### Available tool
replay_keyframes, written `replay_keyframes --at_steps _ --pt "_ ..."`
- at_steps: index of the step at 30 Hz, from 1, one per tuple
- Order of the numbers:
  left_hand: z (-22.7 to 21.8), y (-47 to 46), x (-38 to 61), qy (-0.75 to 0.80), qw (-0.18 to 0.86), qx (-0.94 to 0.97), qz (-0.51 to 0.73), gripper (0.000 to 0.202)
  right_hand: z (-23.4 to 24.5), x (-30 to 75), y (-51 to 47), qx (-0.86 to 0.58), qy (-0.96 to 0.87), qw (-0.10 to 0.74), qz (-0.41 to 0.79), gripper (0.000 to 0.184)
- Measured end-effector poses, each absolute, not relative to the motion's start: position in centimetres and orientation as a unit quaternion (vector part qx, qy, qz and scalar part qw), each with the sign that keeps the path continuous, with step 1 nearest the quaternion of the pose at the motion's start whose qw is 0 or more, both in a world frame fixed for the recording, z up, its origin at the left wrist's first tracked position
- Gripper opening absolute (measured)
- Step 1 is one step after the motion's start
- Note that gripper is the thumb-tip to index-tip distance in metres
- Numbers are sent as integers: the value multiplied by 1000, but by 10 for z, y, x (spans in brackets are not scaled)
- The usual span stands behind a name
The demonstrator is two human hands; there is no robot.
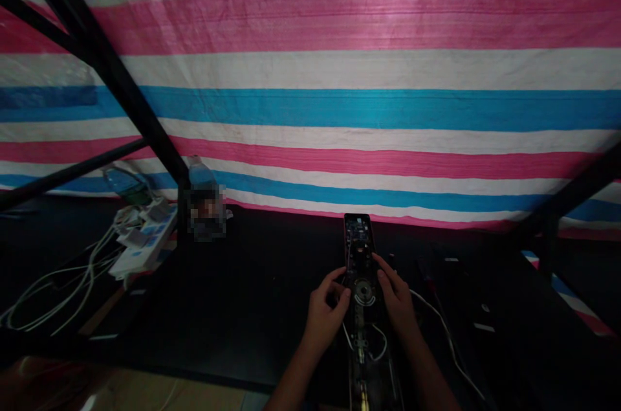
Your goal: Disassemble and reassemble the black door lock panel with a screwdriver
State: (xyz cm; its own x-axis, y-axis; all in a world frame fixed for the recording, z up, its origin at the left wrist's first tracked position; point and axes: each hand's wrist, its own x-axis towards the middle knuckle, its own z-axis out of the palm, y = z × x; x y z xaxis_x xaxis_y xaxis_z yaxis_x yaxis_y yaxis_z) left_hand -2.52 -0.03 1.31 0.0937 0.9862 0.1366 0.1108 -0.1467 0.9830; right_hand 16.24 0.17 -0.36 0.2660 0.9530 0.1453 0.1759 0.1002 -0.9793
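A long, narrow black electronic panel (361, 307) lies lengthwise on the black tabletop (252, 294), with its circuit board, white circular coil and thin wires exposed. Its far end shows a dark board with small components, and a brass-coloured part sits at its near end. My left hand (327, 311) curls against the panel's left edge near the coil. My right hand (395, 294) presses its fingertips on the right side of the panel. Both hands hide part of the board. A white cable (446, 333) runs from the panel off to the right.
A white power strip (143, 243) with plugs and tangled white cables (58, 294) lies at the left. Behind it stand plastic bottles (201, 175), partly pixelated. Black metal frame bars (97, 55) cross the left side, and a striped pink, white and blue tarp (339, 107) hangs behind the table.
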Motion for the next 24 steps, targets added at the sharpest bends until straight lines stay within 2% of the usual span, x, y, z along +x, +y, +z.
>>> replay_keyframes --at_steps 15,20,24 --pt "11 1 -25 452 457 591 488 45 -3 160 1 -563 -491 577 329 47" --pt "12 -1 -26 450 453 602 480 46 -1 158 -1 -559 -454 593 361 68" --pt "14 -3 -27 445 445 614 476 46 -3 160 1 -561 -458 605 331 56"
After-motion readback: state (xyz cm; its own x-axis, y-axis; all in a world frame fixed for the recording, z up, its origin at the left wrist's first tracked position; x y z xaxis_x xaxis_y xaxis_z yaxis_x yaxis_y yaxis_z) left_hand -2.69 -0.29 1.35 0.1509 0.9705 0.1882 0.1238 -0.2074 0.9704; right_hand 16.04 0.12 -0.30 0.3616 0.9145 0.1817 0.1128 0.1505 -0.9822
